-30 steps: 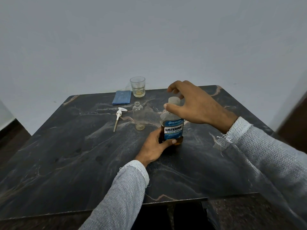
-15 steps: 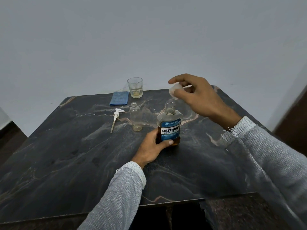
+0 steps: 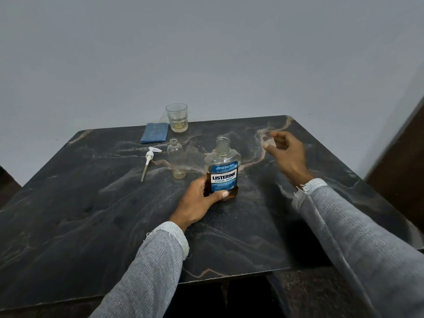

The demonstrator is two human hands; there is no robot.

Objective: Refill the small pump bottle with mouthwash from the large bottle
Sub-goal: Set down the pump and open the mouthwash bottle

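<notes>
The large mouthwash bottle [image 3: 223,171] stands upright mid-table, uncapped, with a blue label and amber liquid low inside. My left hand [image 3: 199,201] grips its lower part. Its clear cap [image 3: 270,142] is pinched in the fingers of my right hand [image 3: 286,154], low over the table to the right of the bottle. The small clear pump bottle [image 3: 176,160] stands open just left of the large bottle. Its white pump head with tube [image 3: 149,160] lies on the table further left.
A drinking glass [image 3: 177,117] with a little yellowish liquid stands at the back edge of the dark marble table [image 3: 91,214]. A folded blue cloth [image 3: 154,132] lies beside it. A wall rises behind the table.
My right hand lifted the cap off the large bottle and carried it right and down toward the table. The left hand kept its grip on the bottle.
</notes>
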